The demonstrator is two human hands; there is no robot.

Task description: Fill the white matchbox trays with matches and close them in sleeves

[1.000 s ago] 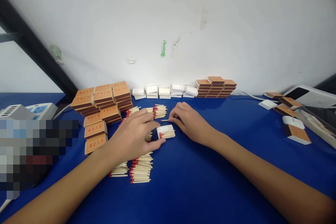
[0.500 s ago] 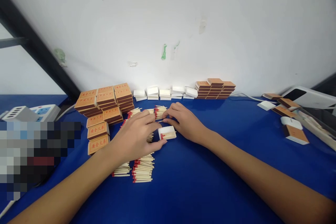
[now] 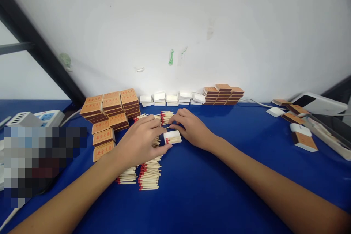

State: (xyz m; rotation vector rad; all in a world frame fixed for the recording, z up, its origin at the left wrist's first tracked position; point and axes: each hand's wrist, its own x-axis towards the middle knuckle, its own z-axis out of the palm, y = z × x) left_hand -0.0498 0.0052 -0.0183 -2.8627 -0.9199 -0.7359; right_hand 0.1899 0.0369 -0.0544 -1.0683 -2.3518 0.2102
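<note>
A small white tray (image 3: 175, 134) with a few red-tipped matches in it lies on the blue table between my hands. My left hand (image 3: 145, 137) is at the tray's left side, thumb and fingers apart around its left end, over rows of matches. My right hand (image 3: 190, 128) is bent just behind and right of the tray, thumb and forefinger pinched together at a match by the rear match pile (image 3: 166, 117). More matches (image 3: 150, 175) lie in rows in front of my left hand, heads to the left.
Stacked orange matchboxes (image 3: 111, 108) stand at the left, others (image 3: 223, 95) by the wall. White trays (image 3: 172, 99) line the wall between them. A power strip (image 3: 51, 117) is far left; loose boxes (image 3: 304, 140) and a white device (image 3: 319, 103) lie right.
The view has shifted slightly. The white tray sits a little nearer my left hand, and its matches lie a bit differently. Both hands keep nearly the same pose.
</note>
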